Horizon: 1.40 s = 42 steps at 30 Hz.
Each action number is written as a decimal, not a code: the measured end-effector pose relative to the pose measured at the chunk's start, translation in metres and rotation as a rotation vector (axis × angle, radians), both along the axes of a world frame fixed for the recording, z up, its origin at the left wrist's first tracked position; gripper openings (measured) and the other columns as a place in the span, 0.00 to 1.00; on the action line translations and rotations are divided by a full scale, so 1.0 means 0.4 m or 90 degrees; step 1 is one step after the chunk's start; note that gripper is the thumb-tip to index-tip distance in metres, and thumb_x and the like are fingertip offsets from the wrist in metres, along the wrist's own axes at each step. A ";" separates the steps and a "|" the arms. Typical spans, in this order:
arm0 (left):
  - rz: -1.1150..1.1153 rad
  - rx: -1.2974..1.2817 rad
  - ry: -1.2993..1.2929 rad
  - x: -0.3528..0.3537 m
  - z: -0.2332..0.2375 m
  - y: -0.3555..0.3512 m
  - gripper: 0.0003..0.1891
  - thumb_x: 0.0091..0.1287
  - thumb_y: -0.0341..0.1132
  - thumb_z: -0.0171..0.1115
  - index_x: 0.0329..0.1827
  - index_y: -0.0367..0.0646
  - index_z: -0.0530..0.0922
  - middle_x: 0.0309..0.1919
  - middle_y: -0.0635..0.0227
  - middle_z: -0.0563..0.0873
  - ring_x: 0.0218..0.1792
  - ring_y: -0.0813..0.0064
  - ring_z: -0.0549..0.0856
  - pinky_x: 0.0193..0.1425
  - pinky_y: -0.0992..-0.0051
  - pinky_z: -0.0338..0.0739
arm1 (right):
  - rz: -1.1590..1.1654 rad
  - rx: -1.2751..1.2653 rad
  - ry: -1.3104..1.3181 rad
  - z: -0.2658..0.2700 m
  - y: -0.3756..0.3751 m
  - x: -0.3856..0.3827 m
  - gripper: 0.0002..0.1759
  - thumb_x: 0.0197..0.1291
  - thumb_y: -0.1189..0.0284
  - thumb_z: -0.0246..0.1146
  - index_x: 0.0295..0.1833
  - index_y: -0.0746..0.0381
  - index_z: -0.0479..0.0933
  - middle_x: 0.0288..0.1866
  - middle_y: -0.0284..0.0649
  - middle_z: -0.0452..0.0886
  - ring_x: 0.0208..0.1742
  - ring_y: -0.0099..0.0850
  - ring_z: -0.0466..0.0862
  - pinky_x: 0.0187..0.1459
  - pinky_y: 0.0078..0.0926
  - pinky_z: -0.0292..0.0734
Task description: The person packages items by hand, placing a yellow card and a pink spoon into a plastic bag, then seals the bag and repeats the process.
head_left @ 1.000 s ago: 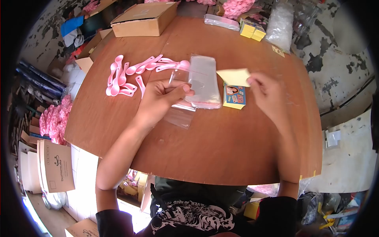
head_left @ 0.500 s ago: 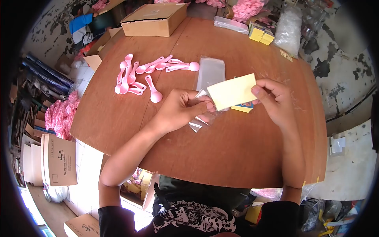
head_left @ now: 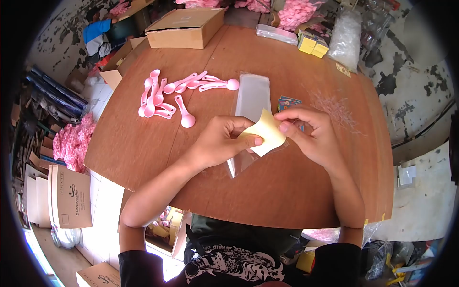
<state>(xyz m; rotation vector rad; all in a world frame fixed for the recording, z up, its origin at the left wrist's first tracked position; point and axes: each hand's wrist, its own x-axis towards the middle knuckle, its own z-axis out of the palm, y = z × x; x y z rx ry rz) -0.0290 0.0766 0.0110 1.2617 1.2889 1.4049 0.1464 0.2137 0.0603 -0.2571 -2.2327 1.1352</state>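
Note:
A pale yellow card (head_left: 267, 133) is bent into a curve between my two hands. My left hand (head_left: 222, 141) presses its thumb on the card's lower left part, with the other fingers behind. My right hand (head_left: 308, 134) pinches the card's right edge. A clear plastic bag (head_left: 235, 166) lies below and behind the card at my left fingers; how they grip it is partly hidden. Just beyond is a stack of clear plastic bags (head_left: 254, 91). Printed cards (head_left: 288, 102) lie partly hidden behind my right hand. Several pink spoons (head_left: 158, 93) lie to the left, one spoon (head_left: 187, 119) apart from them.
A closed cardboard box (head_left: 184, 31) stands at the table's far left edge. Along the far right are a clear packet (head_left: 276, 34), yellow card stacks (head_left: 313, 44) and a bulging plastic bag (head_left: 345, 40). Another person (head_left: 98, 36) is at the upper left, beyond an open carton (head_left: 119, 60).
The card was flat and raised; it is now lower, turned and bent. My right hand has moved left, closer to my left hand. The clear bag shows more below the card.

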 end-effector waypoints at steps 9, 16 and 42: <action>-0.007 -0.044 -0.053 0.026 0.036 0.009 0.14 0.68 0.32 0.67 0.51 0.31 0.82 0.37 0.66 0.89 0.37 0.87 0.83 0.38 0.81 0.78 | -0.059 -0.075 0.026 0.005 0.001 0.015 0.04 0.64 0.78 0.66 0.42 0.68 0.83 0.36 0.35 0.84 0.35 0.19 0.82 0.37 0.17 0.76; 0.035 0.029 0.016 0.030 0.045 0.024 0.13 0.70 0.35 0.65 0.50 0.33 0.83 0.36 0.67 0.88 0.36 0.87 0.83 0.37 0.81 0.77 | 0.060 0.095 -0.006 0.006 -0.002 0.019 0.07 0.62 0.77 0.67 0.44 0.68 0.84 0.46 0.42 0.80 0.45 0.28 0.82 0.46 0.23 0.78; -0.277 0.013 0.149 -0.024 0.017 -0.032 0.16 0.66 0.38 0.70 0.52 0.41 0.79 0.43 0.67 0.84 0.43 0.79 0.81 0.47 0.73 0.77 | -0.028 -0.124 -0.058 -0.013 0.029 -0.094 0.12 0.67 0.73 0.63 0.52 0.67 0.80 0.40 0.40 0.85 0.33 0.25 0.86 0.34 0.23 0.82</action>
